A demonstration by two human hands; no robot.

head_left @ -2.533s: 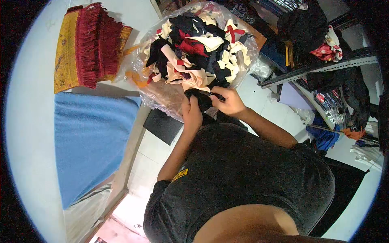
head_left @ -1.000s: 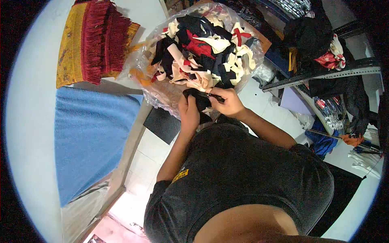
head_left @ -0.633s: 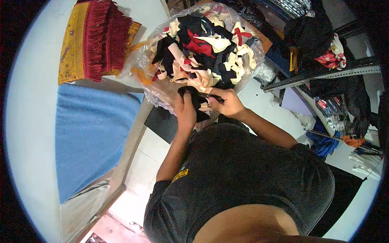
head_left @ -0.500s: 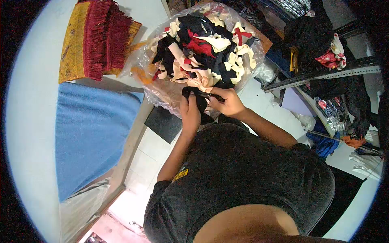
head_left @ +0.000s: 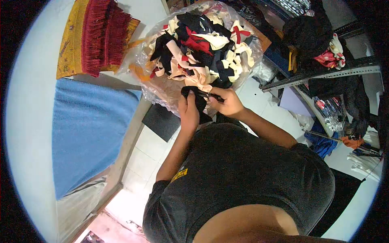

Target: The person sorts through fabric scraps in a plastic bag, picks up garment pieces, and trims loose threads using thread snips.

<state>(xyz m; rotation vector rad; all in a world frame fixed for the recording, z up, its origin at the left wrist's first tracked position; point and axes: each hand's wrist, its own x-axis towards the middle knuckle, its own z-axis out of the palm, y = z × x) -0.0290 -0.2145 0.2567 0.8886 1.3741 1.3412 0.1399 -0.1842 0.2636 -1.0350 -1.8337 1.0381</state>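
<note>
My left hand (head_left: 189, 112) grips a piece of black cloth (head_left: 200, 103), with the thumb lying on top of it. In my right hand (head_left: 229, 103) is a pair of black-handled scissors (head_left: 217, 97), pointing left. Their blades reach the black cloth beside my left thumb; how far apart the blades are is too small to tell. Just beyond both hands lies a heap of fabric scraps (head_left: 216, 42) in cream, black, red and peach. The heap sits in an open clear plastic bag (head_left: 156, 91).
A blue towel (head_left: 91, 129) and a yellow and maroon fringed cloth (head_left: 103, 40) hang at the left. Metal shelving (head_left: 320, 75) with dark garments and packets stands at the right. A dark flat square (head_left: 161, 122) lies on the tiled floor.
The whole view has shifted slightly, so the surroundings sit a little further left and up. Both hands keep the same hold on the cloth and scissors.
</note>
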